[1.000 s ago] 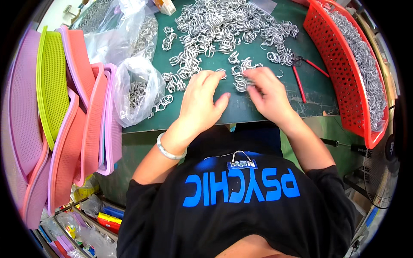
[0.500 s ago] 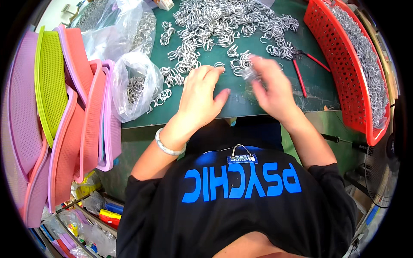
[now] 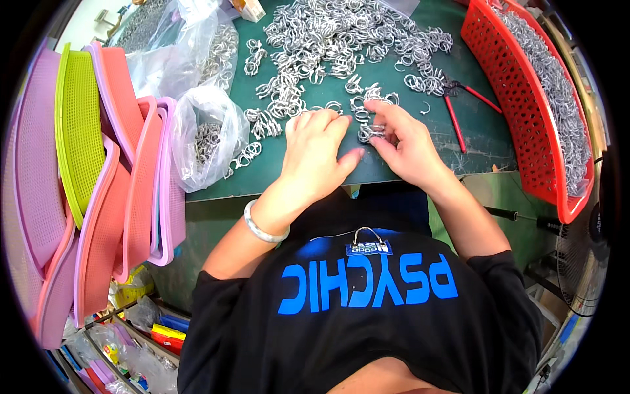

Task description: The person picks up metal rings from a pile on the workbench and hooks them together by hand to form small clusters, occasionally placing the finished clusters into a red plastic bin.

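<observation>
A big heap of small silver metal rings (image 3: 341,39) covers the far part of the dark green mat (image 3: 420,157). My left hand (image 3: 318,154) lies flat on the mat, fingers spread, its fingertips touching loose rings near the heap's front edge. My right hand (image 3: 407,144) rests beside it, and its fingers pinch a small cluster of rings (image 3: 369,131) against the mat. A pale bangle (image 3: 262,226) circles my left wrist.
A red plastic basket (image 3: 525,118) full of rings stands at the right. Red-handled pliers (image 3: 459,108) lie by it. Clear bags with rings (image 3: 207,134) sit at the left, beside stacked pink, purple and green trays (image 3: 98,171). A black-handled tool (image 3: 518,215) lies below the mat's edge.
My right hand has drawn in toward the left and now pinches a ring cluster. My left hand has stayed flat in nearly the same spot.
</observation>
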Demonstrator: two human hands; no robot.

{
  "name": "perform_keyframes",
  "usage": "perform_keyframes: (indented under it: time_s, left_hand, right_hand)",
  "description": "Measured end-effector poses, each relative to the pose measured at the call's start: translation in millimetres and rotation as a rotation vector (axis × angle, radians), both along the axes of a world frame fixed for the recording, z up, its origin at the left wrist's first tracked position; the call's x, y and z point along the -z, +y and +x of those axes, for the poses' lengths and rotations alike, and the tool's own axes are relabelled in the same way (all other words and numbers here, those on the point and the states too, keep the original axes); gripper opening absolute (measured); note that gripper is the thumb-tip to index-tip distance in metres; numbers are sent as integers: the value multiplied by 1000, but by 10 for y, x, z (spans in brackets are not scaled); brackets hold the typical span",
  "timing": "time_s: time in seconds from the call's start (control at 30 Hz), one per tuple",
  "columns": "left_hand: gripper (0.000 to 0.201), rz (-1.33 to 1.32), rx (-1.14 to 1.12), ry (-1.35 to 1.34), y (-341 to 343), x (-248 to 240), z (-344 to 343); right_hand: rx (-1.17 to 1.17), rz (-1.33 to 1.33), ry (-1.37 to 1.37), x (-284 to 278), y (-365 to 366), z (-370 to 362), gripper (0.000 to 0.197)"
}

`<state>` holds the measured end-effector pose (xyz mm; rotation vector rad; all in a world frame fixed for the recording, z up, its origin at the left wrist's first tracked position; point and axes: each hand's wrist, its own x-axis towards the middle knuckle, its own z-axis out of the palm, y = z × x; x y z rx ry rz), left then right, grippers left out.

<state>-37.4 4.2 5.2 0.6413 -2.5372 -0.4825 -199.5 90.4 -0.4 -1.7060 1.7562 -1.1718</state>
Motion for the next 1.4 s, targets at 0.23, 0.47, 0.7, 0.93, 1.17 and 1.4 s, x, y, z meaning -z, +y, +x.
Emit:
perform_keyframes:
  time_s: [0.23,0.47,0.7,0.93,1.17,1.4]
  left_hand:
    - [30,-49,8,-64,-25,20,-71]
    - [20,1,52,192,-95,84,-101]
    - [11,197,97,299,-118,68,-107]
    - [4,833,85,423,-139,144,-72]
    - [5,1116,67,570,-128,136,-105]
    - [4,1428,-43,662,-53,71,-137]
  right_hand:
    - [-89,44,-840,146,-14,3,46]
    - [-117,58,-1077,60,-13,-52,43]
    - [-82,70,-997,30,-31,-39,39]
    - [-63,91,-857,46,-58,-9,38]
    - [130,-132,-474,133,-69,47,40]
    - [220,-184,-77,40,-59,246,51]
